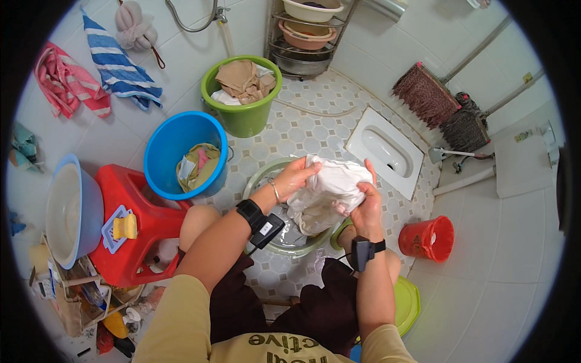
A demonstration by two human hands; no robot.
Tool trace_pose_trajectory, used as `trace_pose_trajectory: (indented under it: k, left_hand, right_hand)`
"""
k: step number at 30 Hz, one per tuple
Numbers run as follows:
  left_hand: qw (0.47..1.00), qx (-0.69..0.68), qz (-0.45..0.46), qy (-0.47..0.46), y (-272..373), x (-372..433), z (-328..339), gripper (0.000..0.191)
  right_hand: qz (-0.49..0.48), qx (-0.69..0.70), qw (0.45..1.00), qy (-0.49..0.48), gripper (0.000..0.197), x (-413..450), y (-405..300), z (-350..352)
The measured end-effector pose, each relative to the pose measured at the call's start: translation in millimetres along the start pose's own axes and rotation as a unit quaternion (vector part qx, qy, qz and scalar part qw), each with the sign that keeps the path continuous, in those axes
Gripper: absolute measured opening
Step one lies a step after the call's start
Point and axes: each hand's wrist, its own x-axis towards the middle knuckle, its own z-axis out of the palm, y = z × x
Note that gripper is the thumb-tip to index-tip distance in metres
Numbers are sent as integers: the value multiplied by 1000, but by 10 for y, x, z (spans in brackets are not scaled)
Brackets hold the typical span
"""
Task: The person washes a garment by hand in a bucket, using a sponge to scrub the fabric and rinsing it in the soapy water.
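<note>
A wet white cloth garment (338, 179) is stretched between my two hands, its lower folds hanging into a pale green basin (290, 248) on the floor. My left hand (294, 178) pinches its upper left edge between thumb and fingers. On the other side, my right hand (368, 199) grips the right edge, with part of the fingers behind the fabric. Water and more wet fabric (286, 229) show inside the basin below. The garment covers the basin's right part.
A blue bucket (156, 156) and a green bucket (245, 120) hold clothes. Soap (125, 227) sits on a dish atop a red stool (122, 263), beside a leaning basin (75, 213). A squat toilet (386, 152) and a red bin (426, 238) are right. Mops (426, 95) hang on the wall.
</note>
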Motion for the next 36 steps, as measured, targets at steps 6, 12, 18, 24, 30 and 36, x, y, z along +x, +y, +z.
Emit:
trace_pose_trajectory:
  k: [6,12,18,24,30,36]
  left_hand:
    - [980,-174,-19,94,-488,183,-45,36]
    - [977,-77,-92,174,-395,102,310,48]
    - [974,-55,-112,188,-464,115,176,48]
    - [976,181,-48,111,-446,197,110,50]
    - [945,324,-16,44,-176,89,51,42]
    - [941,316,-20,-116,78,-4,130,20]
  right_hand:
    - [-114,-370,922,-29,19,-80,622,224]
    - [-270,-656,701,72,23,261,642,-6]
    - [-252,-613,748,46,24,86,754,90]
    - [-107,-578,807,52,22,274,502,-380]
    - [61,-457,882,-96,17,129,229,-187]
    - [-8,-233,969,-82,16,74,78,-152]
